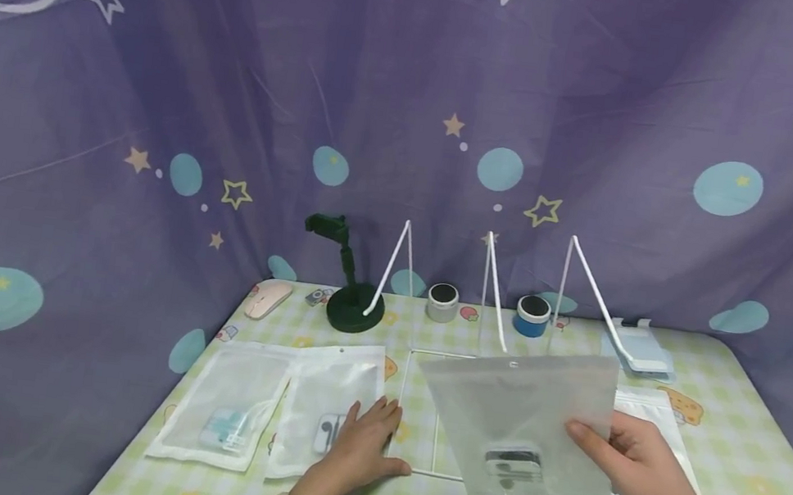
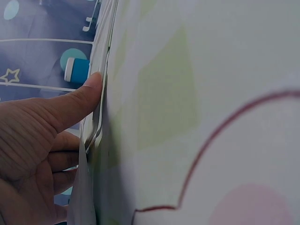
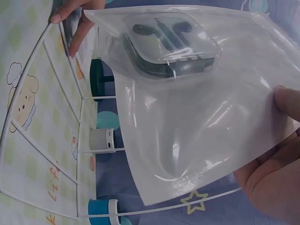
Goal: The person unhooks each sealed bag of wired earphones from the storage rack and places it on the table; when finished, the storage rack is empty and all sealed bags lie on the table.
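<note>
My right hand (image 1: pixel 644 468) pinches a translucent plastic zip pouch (image 1: pixel 547 415) by its right edge, thumb in front. In the right wrist view, a clear case of dark earphones (image 3: pixel 171 44) shows inside that pouch. The pouch is held up in front of a white wire rack (image 1: pixel 439 476) with three slanting arms. My left hand (image 1: pixel 360 449) rests at the left side of the rack base, fingers spread and thumb by the front wire. Its fingers lie over the edge of a flat pouch with earphones (image 1: pixel 308 385).
Another pouch (image 1: pixel 243 377) lies at left; one more (image 1: pixel 648 406) lies partly hidden behind my right hand. Behind stand a dark green stand (image 1: pixel 353 308), a pink mouse (image 1: pixel 269 300), a silver speaker (image 1: pixel 442 304) and a blue one (image 1: pixel 531 320). A light blue packet (image 1: pixel 652 345) sits back right.
</note>
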The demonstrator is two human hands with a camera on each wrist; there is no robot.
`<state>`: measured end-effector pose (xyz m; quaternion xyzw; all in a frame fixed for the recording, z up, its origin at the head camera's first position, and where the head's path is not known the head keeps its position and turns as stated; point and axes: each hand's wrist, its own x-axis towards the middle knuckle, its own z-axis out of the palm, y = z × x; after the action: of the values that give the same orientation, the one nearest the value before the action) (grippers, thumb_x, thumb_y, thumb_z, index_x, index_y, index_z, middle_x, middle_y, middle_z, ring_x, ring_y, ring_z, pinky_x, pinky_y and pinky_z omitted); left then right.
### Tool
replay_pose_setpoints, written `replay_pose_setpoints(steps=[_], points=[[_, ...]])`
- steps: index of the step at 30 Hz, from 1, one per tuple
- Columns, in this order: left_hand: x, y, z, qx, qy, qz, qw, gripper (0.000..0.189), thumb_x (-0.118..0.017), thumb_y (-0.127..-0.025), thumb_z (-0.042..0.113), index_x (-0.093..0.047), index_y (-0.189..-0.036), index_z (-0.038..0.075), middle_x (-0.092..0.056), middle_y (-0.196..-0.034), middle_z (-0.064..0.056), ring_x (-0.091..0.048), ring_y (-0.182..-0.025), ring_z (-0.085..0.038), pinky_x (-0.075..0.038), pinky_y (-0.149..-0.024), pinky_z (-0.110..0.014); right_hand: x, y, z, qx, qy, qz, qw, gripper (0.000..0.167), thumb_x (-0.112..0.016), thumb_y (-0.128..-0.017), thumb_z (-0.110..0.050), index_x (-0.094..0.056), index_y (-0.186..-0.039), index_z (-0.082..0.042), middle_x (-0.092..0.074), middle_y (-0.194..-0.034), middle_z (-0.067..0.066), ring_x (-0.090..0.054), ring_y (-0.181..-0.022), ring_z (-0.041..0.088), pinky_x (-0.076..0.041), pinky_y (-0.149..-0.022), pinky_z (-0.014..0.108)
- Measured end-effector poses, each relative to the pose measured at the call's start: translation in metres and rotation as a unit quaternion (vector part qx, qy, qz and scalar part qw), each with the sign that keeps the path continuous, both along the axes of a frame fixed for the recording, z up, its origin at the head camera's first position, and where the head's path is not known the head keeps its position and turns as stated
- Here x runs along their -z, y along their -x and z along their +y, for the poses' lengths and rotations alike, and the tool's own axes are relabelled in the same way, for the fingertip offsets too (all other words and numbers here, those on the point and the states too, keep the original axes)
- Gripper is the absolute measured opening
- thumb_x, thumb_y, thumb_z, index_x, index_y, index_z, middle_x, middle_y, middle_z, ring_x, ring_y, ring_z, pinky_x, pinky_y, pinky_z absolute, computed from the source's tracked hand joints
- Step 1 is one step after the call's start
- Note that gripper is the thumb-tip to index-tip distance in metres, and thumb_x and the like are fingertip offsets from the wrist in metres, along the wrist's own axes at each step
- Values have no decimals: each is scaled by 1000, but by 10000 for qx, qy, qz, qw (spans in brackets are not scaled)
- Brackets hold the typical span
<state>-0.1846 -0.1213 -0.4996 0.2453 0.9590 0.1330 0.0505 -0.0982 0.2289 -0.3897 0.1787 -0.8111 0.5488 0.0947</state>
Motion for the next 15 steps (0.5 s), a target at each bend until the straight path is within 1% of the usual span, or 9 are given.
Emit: replay_pose_setpoints(steps=[3, 7, 10, 13, 15], points=[[1, 0, 0, -6, 18, 48, 10000, 92, -77, -72, 56, -50, -141, 1, -46, -147, -16, -35, -140, -33, -21, -110, -64, -1, -7, 5, 163, -24, 53, 9999, 19, -56, -95, 3, -71, -107, -2, -72, -101, -9, -70, -83, 10, -57, -64, 28], [1, 0, 1, -20, 44, 44, 10000, 92, -77, -72, 56, -50, -141, 2, -46, -147, -15, -35, -140, -33, -21, -110, -63, -1, -19, 16, 405, -94, -87, 9991, 22, -54, -97, 3, -69, -112, -1, -71, -107, -7, -68, -90, 8, -55, -67, 26], [0, 1, 2, -20, 56, 29, 10000, 92, -78, -71, 56, -50, -141, 2, -46, -147, -15, -35, -140, -33, -21, -110, -63, 1, -28, 27, 773, -379, -203, 9961, 22, -55, -98, -1, -69, -114, -2, -69, -110, -11, -64, -95, 3, -53, -68, 23], [-1, 1, 2, -28, 75, 13, 10000, 93, -77, -71, 56, -50, -141, 2, -46, -147, -15, -35, -140, -32, -21, -110, -63, 3, -35, 39, 1190, -709, -312, 9899, 21, -56, -98, -5, -69, -115, -5, -67, -112, -16, -61, -97, -4, -51, -66, 22], [-1, 1, 2, -43, 85, -12, 10000, 93, -77, -72, 56, -49, -141, 2, -45, -148, -15, -34, -140, -32, -21, -111, -63, 4, -39, 47, 1418, -799, -417, 9858, 22, -57, -98, -6, -69, -116, -5, -66, -111, -18, -59, -97, -6, -51, -65, 21]])
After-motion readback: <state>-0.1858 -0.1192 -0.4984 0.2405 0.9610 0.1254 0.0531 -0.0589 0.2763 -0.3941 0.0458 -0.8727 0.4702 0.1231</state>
